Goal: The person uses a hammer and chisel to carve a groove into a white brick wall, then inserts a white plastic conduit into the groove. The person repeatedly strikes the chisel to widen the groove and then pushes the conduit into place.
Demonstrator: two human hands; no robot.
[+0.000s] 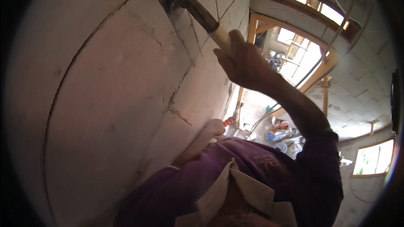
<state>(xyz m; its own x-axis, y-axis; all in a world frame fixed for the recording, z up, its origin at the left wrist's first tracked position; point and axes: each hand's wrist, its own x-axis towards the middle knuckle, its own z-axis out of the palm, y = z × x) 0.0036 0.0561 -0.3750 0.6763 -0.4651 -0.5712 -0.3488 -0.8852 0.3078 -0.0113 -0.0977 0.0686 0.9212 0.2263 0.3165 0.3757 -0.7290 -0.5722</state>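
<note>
- One hammer point(205, 18): handle gripped in right hand point(247, 64), head near wall point(113, 71) at left.
- Left hand point(215, 127): closed around red handle point(228, 122), near wall.

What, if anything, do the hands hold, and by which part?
The right hand holds a hammer by the pale part of its handle. The left hand grips a red thing; which part cannot be told.
</note>
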